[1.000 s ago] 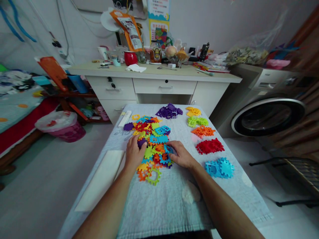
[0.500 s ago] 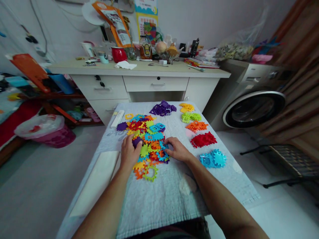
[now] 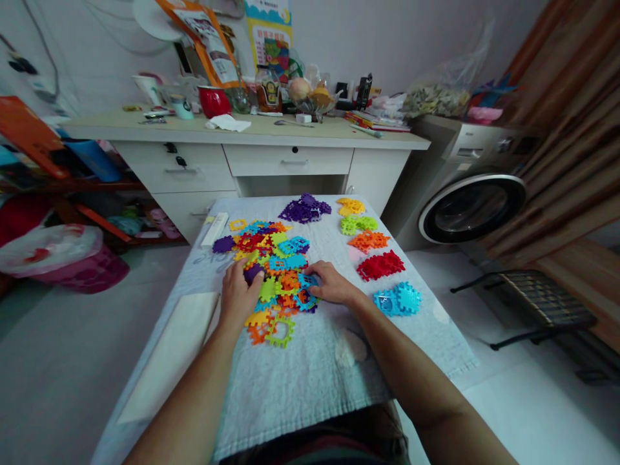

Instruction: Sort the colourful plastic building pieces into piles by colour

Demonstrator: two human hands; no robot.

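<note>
A mixed pile of coloured interlocking plastic pieces (image 3: 274, 258) lies in the middle of a small table covered by a grey cloth (image 3: 310, 374). My left hand (image 3: 238, 296) rests on the pile's left side, its fingers pinched on a purple piece (image 3: 252, 272). My right hand (image 3: 329, 283) lies on the pile's right side, fingers touching blue pieces (image 3: 306, 289). Sorted heaps sit to the right: purple (image 3: 304, 208), yellow (image 3: 351, 206), green (image 3: 357, 224), orange (image 3: 368, 241), red (image 3: 380, 265) and blue (image 3: 398, 299).
A white flat board (image 3: 169, 352) lies on the table's left edge and a small white box (image 3: 214, 229) at the far left. A cluttered desk (image 3: 252, 139) stands behind, a washing machine (image 3: 472, 194) to the right, a pink bin (image 3: 62, 258) on the floor left.
The view has swung to the right, so everything sits further left in the picture. Both hands stay on the pile with only slight finger movement.
</note>
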